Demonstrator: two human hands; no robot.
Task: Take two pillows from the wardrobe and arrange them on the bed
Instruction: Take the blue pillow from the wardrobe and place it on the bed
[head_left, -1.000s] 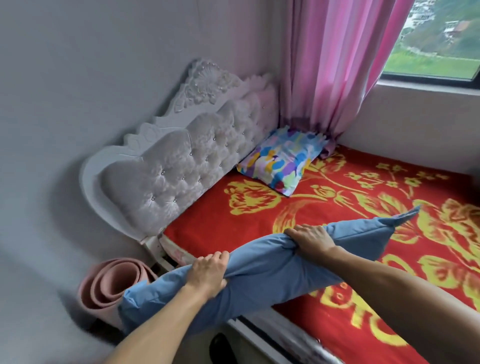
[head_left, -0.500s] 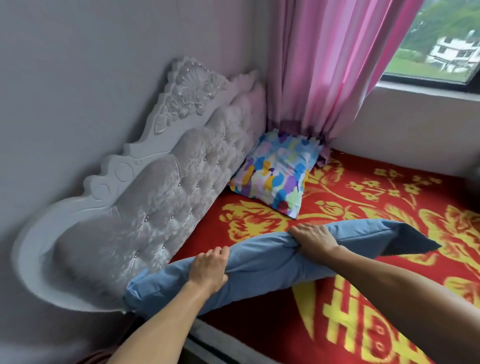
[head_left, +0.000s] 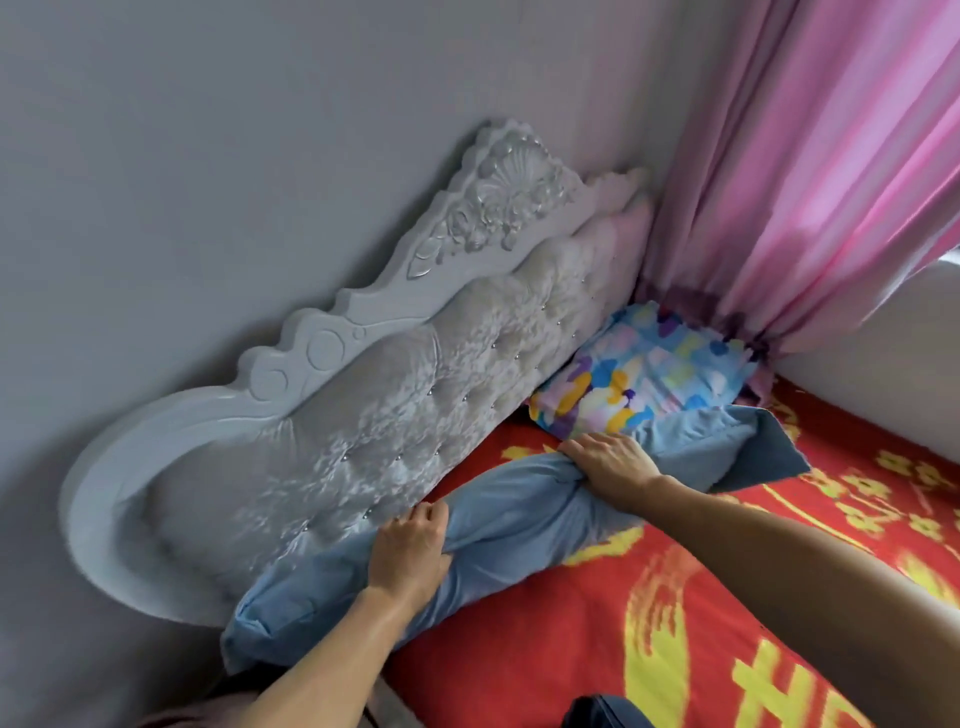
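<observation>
A long light-blue pillow (head_left: 519, 514) lies along the foot of the white tufted headboard (head_left: 415, 405), on the red and yellow bed cover (head_left: 649, 623). My left hand (head_left: 410, 551) grips its near part and my right hand (head_left: 610, 465) grips its far part. The pillow's far corner touches a multicoloured patterned pillow (head_left: 649, 379), which leans in the bed's far corner against the headboard. The near end of the blue pillow hangs at the bed's edge.
A pink curtain (head_left: 810, 182) hangs down to the far corner of the bed, beside a white wall under the window. A grey wall stands behind the headboard. A dark blue bit of clothing (head_left: 602, 714) shows at the bottom edge.
Both hands have carried the blue pillow forward and down, from above the bed's edge to against the headboard. Its far end now reaches the patterned pillow.
</observation>
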